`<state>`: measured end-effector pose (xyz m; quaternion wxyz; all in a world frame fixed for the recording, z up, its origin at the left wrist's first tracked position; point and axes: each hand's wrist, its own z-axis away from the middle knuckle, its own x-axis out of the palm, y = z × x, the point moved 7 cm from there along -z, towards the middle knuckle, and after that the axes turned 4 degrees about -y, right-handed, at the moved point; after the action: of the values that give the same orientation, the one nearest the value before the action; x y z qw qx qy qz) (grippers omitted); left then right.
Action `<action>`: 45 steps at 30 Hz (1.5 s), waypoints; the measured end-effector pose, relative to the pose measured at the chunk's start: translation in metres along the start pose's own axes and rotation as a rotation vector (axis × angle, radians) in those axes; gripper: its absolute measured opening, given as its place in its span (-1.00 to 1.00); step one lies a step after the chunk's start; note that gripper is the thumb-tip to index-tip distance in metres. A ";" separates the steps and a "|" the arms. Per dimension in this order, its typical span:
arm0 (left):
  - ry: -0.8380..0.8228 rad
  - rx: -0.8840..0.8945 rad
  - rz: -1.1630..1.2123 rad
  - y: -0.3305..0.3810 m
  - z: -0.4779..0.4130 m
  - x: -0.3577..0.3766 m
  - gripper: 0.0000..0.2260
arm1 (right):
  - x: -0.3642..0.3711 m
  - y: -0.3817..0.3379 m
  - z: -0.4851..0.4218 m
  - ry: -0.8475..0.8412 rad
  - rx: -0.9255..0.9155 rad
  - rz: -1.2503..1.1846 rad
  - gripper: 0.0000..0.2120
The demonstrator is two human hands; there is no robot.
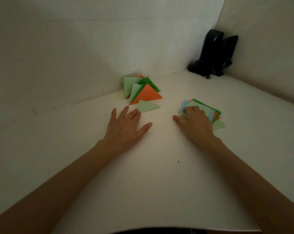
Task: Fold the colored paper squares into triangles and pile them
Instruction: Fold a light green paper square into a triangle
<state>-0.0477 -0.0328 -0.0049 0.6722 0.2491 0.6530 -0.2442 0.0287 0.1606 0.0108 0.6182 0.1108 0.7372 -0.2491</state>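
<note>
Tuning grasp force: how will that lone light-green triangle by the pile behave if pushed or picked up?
Likely very light and floppy: the light-green triangle is thin folded paper lying flat on the table. Probably slides rather than lifts on that smooth surface, so pinching an edge looks hard. The triangle pile sits splayed, hinting folds spring open slightly.

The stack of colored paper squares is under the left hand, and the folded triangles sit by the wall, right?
No. The head view shows the stack of colored paper squares under the right hand, not the left hand. The folded paper triangles do sit by the wall.
</note>
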 end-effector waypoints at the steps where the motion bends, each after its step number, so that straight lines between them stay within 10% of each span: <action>1: 0.004 -0.021 0.006 -0.002 -0.010 -0.001 -0.36 | 0.000 0.000 0.001 0.000 -0.009 -0.003 -0.55; 21: 0.295 -0.070 0.157 0.013 -0.026 -0.025 -0.61 | -0.019 0.042 0.019 0.069 -0.005 0.145 -0.70; 25: 0.496 0.108 0.529 0.033 0.009 -0.037 -0.69 | -0.038 0.028 0.029 0.310 -0.108 0.063 -0.75; 32: -0.180 -0.079 2.123 0.068 0.009 -0.003 -0.73 | -0.035 -0.056 0.085 0.535 -0.796 -0.084 -0.80; 45: -0.062 0.036 2.429 0.059 0.011 -0.006 -0.71 | -0.033 -0.045 0.078 0.482 -0.793 -0.458 -0.78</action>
<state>-0.0010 0.0042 0.0026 0.4750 0.7022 -0.0254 0.5298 0.0814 0.0882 0.0444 0.3550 -0.2421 0.9017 -0.0471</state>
